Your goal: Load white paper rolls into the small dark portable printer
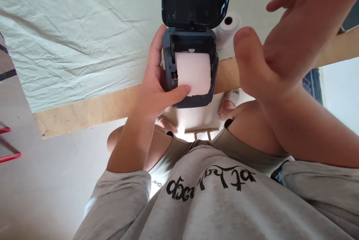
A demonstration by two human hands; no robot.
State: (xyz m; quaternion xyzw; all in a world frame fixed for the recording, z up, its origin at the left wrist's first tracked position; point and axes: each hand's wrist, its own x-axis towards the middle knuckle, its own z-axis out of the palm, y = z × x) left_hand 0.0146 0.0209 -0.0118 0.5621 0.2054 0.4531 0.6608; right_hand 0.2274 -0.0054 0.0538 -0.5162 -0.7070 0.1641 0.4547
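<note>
A dark label printer [167,51], its black lid [193,0] swung up, is in my left hand [154,79] at the table's edge. Fingers wrap its left side, and the thumb presses on the white paper roll [193,70] lying in the bay. The roll's loose paper end looks torn and uneven. My right hand [260,60] is raised to the right of the printer, close to the camera, thumb stretched out and apart from the other fingers. Nothing shows in it; the top edge cuts off part of the fingers. A second paper roll [228,28] stands just behind the printer's right side.
A wrinkled pale cloth [84,42] covers the table, with a bare wooden edge [92,111] along the front. My legs and a small wooden rail [202,131] are below. Red bars [11,157] show at far left, and a dark patterned item [312,85] lies at right.
</note>
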